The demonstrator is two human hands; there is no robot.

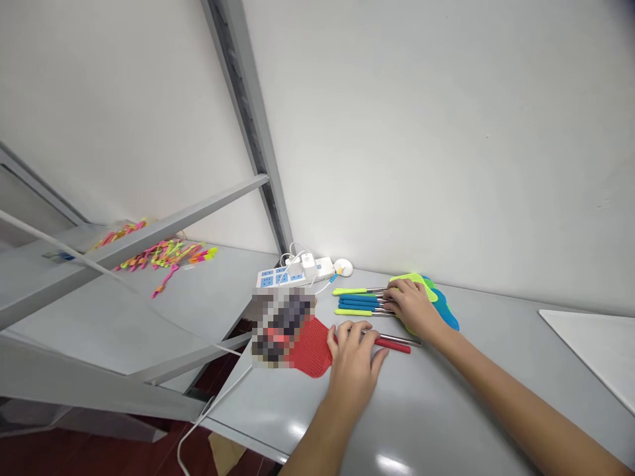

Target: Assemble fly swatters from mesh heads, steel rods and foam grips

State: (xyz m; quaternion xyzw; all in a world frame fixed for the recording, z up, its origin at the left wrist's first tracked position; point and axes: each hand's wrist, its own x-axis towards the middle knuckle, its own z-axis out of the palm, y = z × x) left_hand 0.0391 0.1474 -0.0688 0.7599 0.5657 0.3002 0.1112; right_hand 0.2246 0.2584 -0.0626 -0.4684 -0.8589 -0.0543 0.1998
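The left hand [353,367] lies over the middle of a red swatter [315,354], fingers slightly spread above its metal rod; whether they grip or only rest, I cannot tell; the swatter's perforated head points to the table's left edge, while a red handle [395,346] shows right of the fingers; the hand covers the middle, so one piece or two stays uncertain. The right hand [414,305] curls over the rods of a bundle of swatters [358,300] near the back edge of the table [436,423], handles leftward, blue and yellow-green heads to the right; how firm its hold is, I cannot tell.

A loose pinch could let the smooth rods roll and the handles fan apart; the layered heads might slide or catch if dragged; pushing the bundle left could snag the white cable [325,287] by the power strip [268,280] near the back left corner.
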